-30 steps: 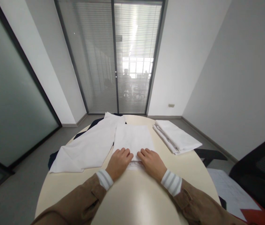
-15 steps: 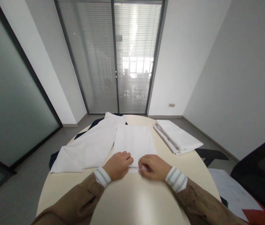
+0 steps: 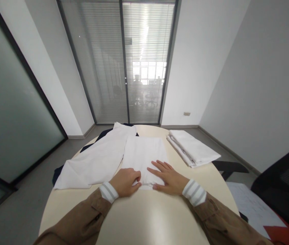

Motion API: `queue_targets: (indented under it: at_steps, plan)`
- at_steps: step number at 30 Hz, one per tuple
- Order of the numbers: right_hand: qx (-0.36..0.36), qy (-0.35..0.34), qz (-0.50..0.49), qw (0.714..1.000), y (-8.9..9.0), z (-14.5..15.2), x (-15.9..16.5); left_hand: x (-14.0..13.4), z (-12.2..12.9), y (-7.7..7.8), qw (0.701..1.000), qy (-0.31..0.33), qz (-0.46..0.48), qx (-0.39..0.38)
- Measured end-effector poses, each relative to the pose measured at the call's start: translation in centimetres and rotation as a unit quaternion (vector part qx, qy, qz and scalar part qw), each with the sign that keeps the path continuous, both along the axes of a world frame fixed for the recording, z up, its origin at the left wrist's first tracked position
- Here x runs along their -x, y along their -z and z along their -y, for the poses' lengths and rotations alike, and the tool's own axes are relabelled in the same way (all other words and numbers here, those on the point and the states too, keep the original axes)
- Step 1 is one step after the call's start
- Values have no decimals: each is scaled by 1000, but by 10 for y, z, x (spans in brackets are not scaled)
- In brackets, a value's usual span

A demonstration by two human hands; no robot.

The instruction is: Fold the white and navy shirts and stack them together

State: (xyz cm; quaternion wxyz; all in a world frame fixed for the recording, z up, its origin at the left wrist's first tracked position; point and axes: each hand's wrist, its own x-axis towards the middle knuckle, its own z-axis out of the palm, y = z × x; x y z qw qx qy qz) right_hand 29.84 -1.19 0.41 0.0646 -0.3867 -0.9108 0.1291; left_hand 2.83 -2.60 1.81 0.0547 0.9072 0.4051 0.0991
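Observation:
A folded white cloth (image 3: 144,153) lies in front of me on the round table, its near edge slightly rumpled. My left hand (image 3: 127,182) is at the cloth's near left corner, fingers curled on the fabric and thumb toward the edge. Spread flat on the near right part of the cloth is my right hand (image 3: 168,177), its fingers open and holding nothing. To the left, a larger white cloth (image 3: 93,163) is laid out loosely, partly over dark fabric (image 3: 57,173).
At the right of the round table (image 3: 144,217) rests a folded white cloth stack (image 3: 193,148). A black chair (image 3: 282,183) stands beyond the right edge, near white and red items (image 3: 252,204). A glass door with blinds (image 3: 144,68) is behind the table.
My right hand has opened from a pinch at the near edge and now lies flat, fingers spread, on the cloth. My left hand has shifted slightly left and down, its thumb now showing.

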Motion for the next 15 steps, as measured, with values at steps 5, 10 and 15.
queue_targets:
  at_steps: [5, 10, 15]
  plan:
    - [-15, -14, -40, 999, -26, 5, 4, 1, 0, -6, 993, 72, 29, 89]
    - [-22, -22, -64, 997, -33, 6, 8, 3, -5, -3, 986, 111, 112, 52]
    - [40, -44, -66, 996, -28, 2, 5, 4, 0, 10, 990, 140, 35, 0]
